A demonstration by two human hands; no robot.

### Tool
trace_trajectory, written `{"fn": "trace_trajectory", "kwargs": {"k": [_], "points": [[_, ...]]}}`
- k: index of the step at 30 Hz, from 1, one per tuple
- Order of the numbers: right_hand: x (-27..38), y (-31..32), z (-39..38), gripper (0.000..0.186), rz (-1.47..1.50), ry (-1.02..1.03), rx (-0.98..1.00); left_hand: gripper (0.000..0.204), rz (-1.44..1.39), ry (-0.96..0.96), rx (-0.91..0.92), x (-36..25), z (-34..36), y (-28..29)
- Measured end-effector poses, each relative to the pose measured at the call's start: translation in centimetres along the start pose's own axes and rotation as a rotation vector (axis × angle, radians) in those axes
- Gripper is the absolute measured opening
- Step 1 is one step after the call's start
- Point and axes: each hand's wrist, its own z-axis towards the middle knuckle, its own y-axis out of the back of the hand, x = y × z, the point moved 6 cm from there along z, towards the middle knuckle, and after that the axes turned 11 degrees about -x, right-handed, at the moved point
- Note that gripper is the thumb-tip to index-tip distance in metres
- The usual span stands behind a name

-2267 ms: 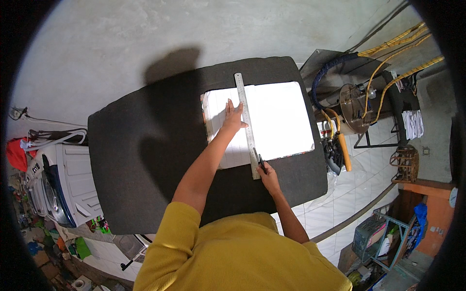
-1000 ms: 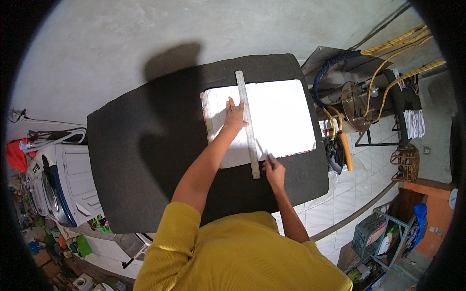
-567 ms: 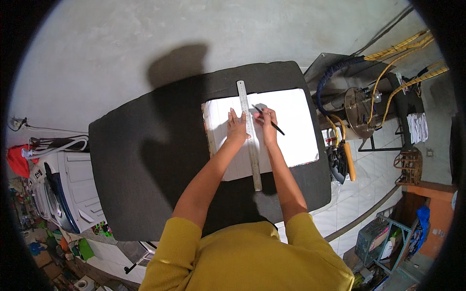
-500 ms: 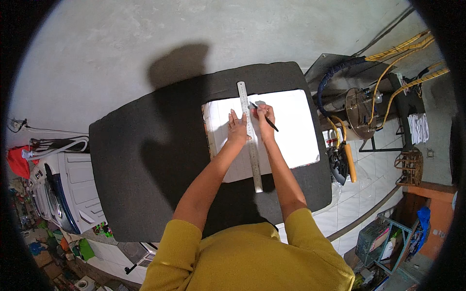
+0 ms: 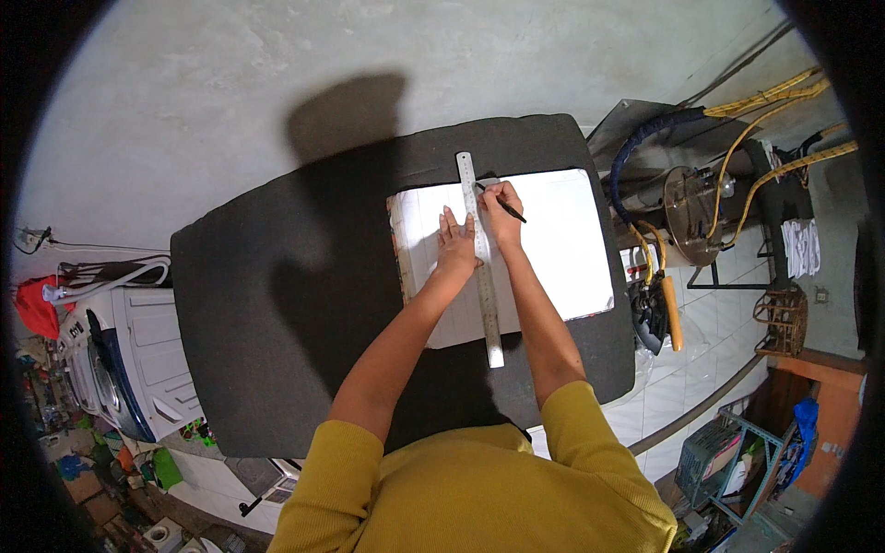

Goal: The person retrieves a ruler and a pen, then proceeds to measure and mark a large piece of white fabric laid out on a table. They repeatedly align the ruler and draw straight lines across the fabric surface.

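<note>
A long metal ruler [image 5: 489, 318] lies across the white pages of a large open book [image 5: 558, 249], running far to near and overhanging both page edges. My left hand [image 5: 455, 247] rests flat on the page and the ruler's left side, fingers spread. In my right hand [image 5: 503, 207], just right of the ruler, a black pen [image 5: 513, 214] is pinched. Its tip points at the ruler's right edge near the far side of the page. Faint lines run down the page left of the ruler. Whether the tip touches paper is too small to tell.
The book lies on a dark padded table [image 5: 249, 304] against a grey wall. Off the right edge sit an iron [image 5: 650, 318] with an orange handle [image 5: 672, 313], a metal boiler [image 5: 690, 207] and yellow hoses [image 5: 751, 194]. A white washing machine [image 5: 152, 346] stands at left.
My right hand and the pen have moved a little farther up along the ruler, away from me. My left hand stays on the ruler. The whole view has shifted slightly.
</note>
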Motion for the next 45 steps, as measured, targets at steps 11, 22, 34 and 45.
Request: {"fn": "trace_trajectory", "kwargs": {"k": [11,22,34,45], "points": [[-1.0,0.4,0.9,0.009,-0.078,0.01,-0.024,0.106,0.014,-0.027,-0.013,-0.2,0.2,-0.2],[0.4,1.0,0.4,0.009,-0.319,0.116,0.082,0.107,0.022,0.051,0.083,-0.3,0.3,-0.1],[0.6,0.3,0.9,0.007,-0.3,0.139,0.073,0.109,0.077,0.024,0.066,-0.1,0.6,-0.4],[1.5,-0.3,1.3,0.011,-0.364,0.281,0.111,0.107,0.063,-0.001,0.022,-0.2,0.4,-0.3]]}}
